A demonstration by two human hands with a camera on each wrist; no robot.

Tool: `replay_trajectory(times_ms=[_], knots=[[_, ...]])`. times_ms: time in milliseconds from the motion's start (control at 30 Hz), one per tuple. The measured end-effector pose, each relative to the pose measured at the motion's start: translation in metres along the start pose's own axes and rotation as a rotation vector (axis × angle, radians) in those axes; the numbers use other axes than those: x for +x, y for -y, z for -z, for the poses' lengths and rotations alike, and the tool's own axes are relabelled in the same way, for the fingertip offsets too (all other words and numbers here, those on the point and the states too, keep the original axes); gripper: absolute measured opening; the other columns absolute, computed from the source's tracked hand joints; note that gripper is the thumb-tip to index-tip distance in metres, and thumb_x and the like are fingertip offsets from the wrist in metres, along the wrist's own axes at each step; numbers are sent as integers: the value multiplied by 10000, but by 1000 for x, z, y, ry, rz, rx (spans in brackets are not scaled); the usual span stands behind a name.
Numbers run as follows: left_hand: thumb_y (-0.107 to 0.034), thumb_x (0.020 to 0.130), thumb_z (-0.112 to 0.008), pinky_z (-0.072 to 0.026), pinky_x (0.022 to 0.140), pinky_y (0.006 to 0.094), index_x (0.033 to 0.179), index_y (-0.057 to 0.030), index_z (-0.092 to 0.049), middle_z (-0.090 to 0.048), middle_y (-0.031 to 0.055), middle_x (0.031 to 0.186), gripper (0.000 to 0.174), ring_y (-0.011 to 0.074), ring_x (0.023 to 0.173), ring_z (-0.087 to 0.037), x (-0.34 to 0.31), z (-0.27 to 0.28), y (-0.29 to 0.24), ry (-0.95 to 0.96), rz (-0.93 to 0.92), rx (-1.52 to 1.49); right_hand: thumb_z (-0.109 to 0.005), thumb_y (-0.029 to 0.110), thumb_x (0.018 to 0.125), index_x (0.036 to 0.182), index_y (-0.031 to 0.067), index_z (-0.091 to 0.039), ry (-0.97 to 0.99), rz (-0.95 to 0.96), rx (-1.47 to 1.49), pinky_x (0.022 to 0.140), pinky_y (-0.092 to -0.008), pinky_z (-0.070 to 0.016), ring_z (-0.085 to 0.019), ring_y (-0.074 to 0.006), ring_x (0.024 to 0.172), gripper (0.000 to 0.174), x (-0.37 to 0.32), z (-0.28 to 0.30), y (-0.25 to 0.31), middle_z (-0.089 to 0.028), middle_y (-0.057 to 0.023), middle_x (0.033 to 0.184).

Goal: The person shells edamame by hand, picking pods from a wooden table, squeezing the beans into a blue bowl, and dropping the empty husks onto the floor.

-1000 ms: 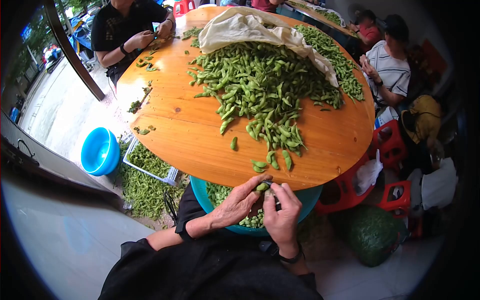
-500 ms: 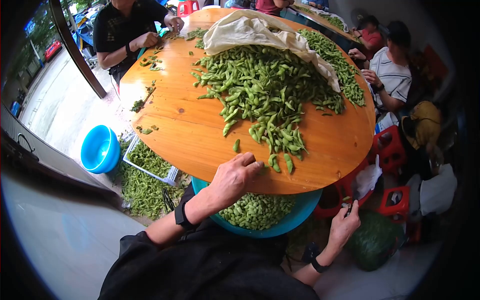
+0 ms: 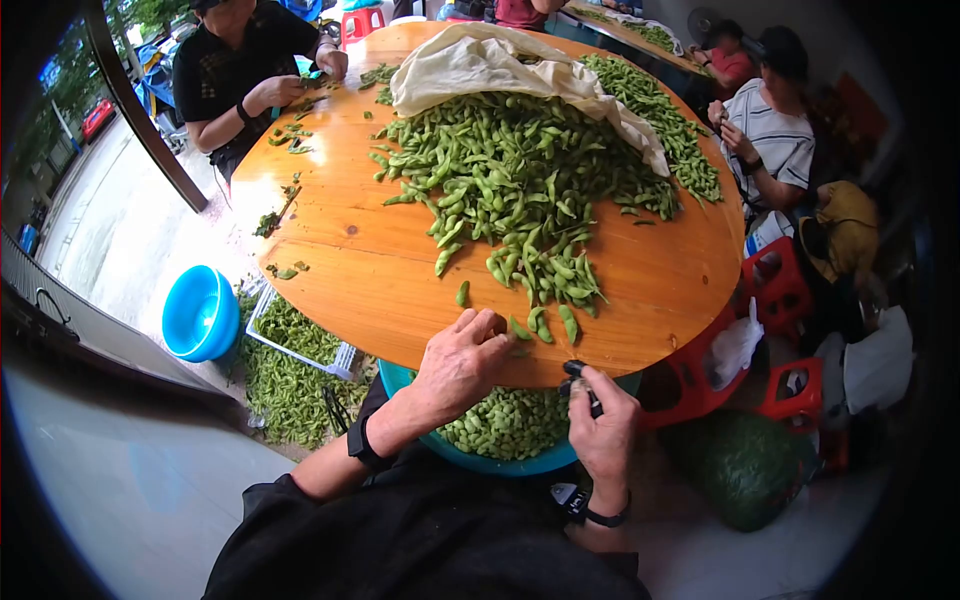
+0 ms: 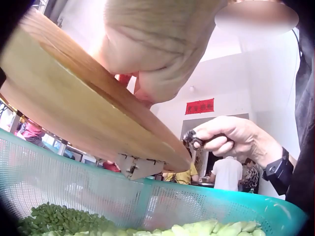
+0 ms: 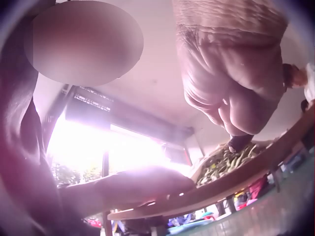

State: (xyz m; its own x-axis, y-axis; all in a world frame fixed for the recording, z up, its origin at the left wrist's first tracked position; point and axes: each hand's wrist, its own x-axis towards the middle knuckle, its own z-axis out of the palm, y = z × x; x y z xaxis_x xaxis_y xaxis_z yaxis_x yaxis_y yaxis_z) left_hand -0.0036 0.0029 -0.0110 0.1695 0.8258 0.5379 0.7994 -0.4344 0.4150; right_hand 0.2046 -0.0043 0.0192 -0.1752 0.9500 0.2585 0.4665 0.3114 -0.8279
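Observation:
At the near edge of the round wooden table point(image 3: 380, 270) my left hand point(image 3: 455, 365) pinches a green soybean pod point(image 3: 518, 328) at its fingertips. A few loose pods point(image 3: 569, 322) lie just beyond, in front of a big heap of soybean pods point(image 3: 520, 170). My right hand point(image 3: 605, 425), held at the table's edge to the right, grips a small black tool point(image 4: 194, 140) between thumb and fingers; its exact kind does not show. Below both hands stands a teal basin point(image 3: 560, 455) with perforated sides, holding shelled green beans point(image 3: 505, 420).
A cream cloth point(image 3: 490, 70) covers the heap's far side. On the floor to the left are a blue basin point(image 3: 200, 315) and a spread of pods point(image 3: 290, 390) with a white crate. Red stools point(image 3: 790, 390) and a dark green bag point(image 3: 735, 470) stand right. Other people sit around.
My hands were together over the basin with a pod. They parted, the left reaching onto the table's pods, the right swinging out right; now the right is back near the table edge.

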Motion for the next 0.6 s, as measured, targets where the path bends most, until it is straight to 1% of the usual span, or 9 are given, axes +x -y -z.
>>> replay_trajectory(times_ms=[167, 233, 267, 300, 367, 400, 433, 533, 600], knots=[[-19, 736, -696, -505, 690, 375, 966, -62, -660, -571, 66, 886, 237, 261, 834, -585, -2, -5, -5, -19, -9, 4, -577, -53, 845, 1032, -77, -641, 62, 29, -19, 699, -329, -531, -698, -305, 809, 199, 2, -11, 7, -687, -217, 916], [-6, 723, -706, -514, 706, 373, 955, -47, -653, -592, 95, 874, 241, 303, 805, -603, -2, -6, -8, -74, 58, -234, -584, -45, 854, 1048, -83, -632, 82, 26, -34, 638, -303, -517, -674, -232, 704, 204, 1, -13, 4, -672, -162, 847], [15, 776, -711, -524, 703, 346, 946, -16, -637, -627, 73, 858, 188, 240, 771, -640, 0, 2, -15, -44, 104, -401, -584, -45, 854, 1048, -83, -632, 86, 20, -35, 638, -303, -517, -674, -232, 704, 204, 1, -15, 1, -672, -162, 847], [15, 776, -711, -524, 703, 346, 946, -16, -637, -627, 73, 858, 188, 240, 771, -640, -2, 0, -16, -40, 110, -404, -585, -39, 869, 1066, -90, -627, 118, -77, 148, 587, -280, -491, -623, -172, 647, 207, 0, -18, -3, -635, -113, 820], [11, 851, -695, -521, 684, 297, 948, 2, -625, -634, 19, 854, 120, 127, 770, -629, -5, -3, -18, 62, 391, -997, -585, -32, 884, 1083, -96, -622, 150, -173, 331, 535, -256, -464, -571, -113, 591, 212, 1, -20, -3, -597, -64, 792], [10, 888, -673, -504, 684, 253, 925, 4, -619, -619, -17, 853, 66, 54, 801, -583, -4, 0, -23, 82, 485, -1143, -579, -22, 903, 1110, -107, -610, 166, -233, 527, 504, -236, -428, -519, -73, 580, 226, 1, -21, 1, -550, -35, 794], [10, 888, -673, -504, 684, 253, 925, 4, -619, -619, -17, 853, 66, 54, 801, -583, -4, 1, -23, 81, 483, -1141, -572, -13, 922, 1137, -118, -599, 182, -291, 722, 473, -215, -392, -467, -34, 569, 241, 2, -22, 3, -502, -6, 796], [6, 877, -688, -485, 678, 225, 898, -16, -611, -616, -9, 845, 83, 59, 781, -577, -2, 3, -22, 114, 556, -1350, -543, -8, 945, 1161, -104, -593, 170, -284, 729, 444, -191, -308, -412, -27, 544, 241, 2, -25, 2, -484, 6, 766], [7, 867, -700, -472, 670, 212, 884, -26, -592, -616, -6, 839, 114, 53, 776, -574, -3, 3, -24, 101, 586, -1363, -550, -6, 945, 1170, -119, -584, 188, -293, 744, 457, -198, -339, -438, -34, 557, 255, 1, -21, 2, -493, -6, 803]])
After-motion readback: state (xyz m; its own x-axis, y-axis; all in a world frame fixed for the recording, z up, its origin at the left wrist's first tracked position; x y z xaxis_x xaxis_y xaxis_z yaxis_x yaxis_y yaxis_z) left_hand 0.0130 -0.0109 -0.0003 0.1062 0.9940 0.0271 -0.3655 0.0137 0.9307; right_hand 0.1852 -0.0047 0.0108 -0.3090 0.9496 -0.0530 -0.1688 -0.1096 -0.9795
